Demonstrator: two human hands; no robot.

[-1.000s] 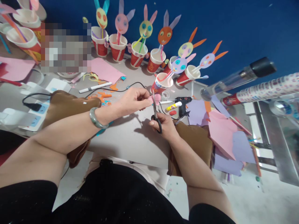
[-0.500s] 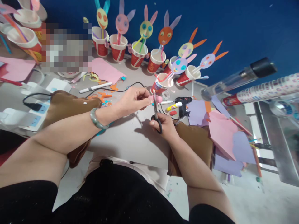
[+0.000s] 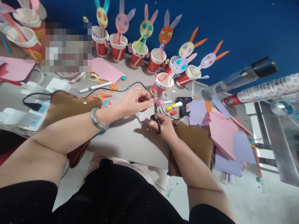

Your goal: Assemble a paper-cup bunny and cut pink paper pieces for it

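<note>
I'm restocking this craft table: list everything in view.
Rabbit cups: seven, red, back row
Scissors: one, black-handled, centre
Small piece: one, pink, at scissors
Glue gun: one, black, right
Tube: one, yellow, beside glue gun
Pen: one, white, centre left
Paper sheets: several, pink or lavender, both sides
Scraps: many, mostly orange, near pen
Cup stack: one, white, far right
Power strip: one, white, left
Cushions: two, brown, left and right
Left hand: one, bare, holding small piece
Right hand: one, bare, holding scissors
</note>
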